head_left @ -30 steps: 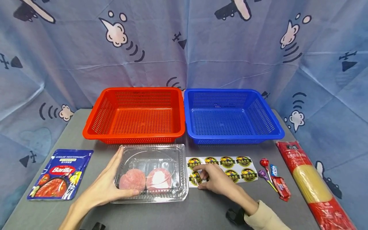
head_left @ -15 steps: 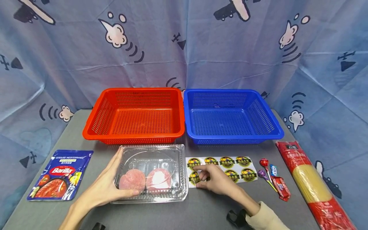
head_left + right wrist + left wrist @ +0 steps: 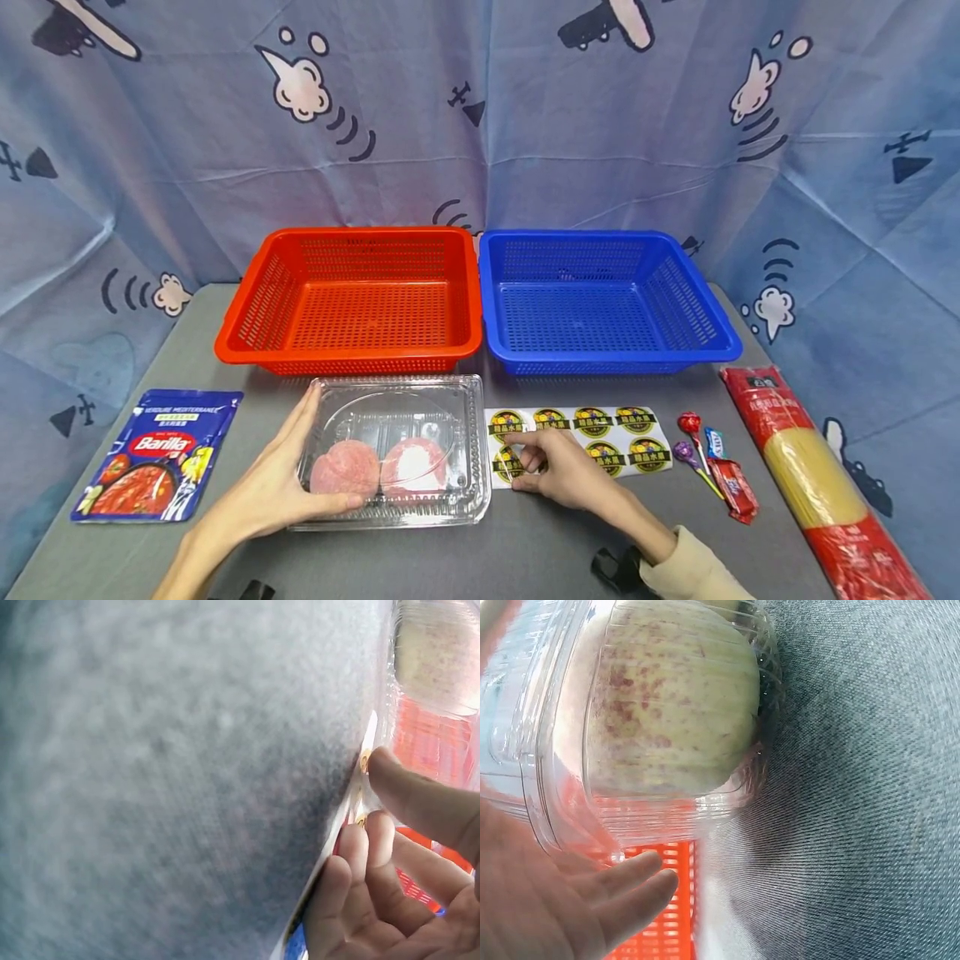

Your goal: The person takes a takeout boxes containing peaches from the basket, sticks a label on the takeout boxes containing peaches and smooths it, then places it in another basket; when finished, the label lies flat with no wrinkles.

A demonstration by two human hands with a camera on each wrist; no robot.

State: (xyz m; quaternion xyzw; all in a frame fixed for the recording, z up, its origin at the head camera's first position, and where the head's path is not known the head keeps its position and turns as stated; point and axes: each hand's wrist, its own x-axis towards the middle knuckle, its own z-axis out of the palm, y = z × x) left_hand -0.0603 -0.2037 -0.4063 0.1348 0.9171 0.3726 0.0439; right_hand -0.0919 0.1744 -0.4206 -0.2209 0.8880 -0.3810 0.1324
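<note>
The left hand [image 3: 273, 492] is holding the left end of the clear plastic box [image 3: 396, 450], thumb curled onto its front and fingers lying straight along its side. Just right of this box, the right hand [image 3: 564, 473] is pinching with curled fingers at the near-left sticker of the sticker sheet [image 3: 600, 440] lying on the table [image 3: 525, 550].

Clear clamshell box [image 3: 393, 450], two apples, shut; sticker sheet [image 3: 592, 437] flat beside.
</note>
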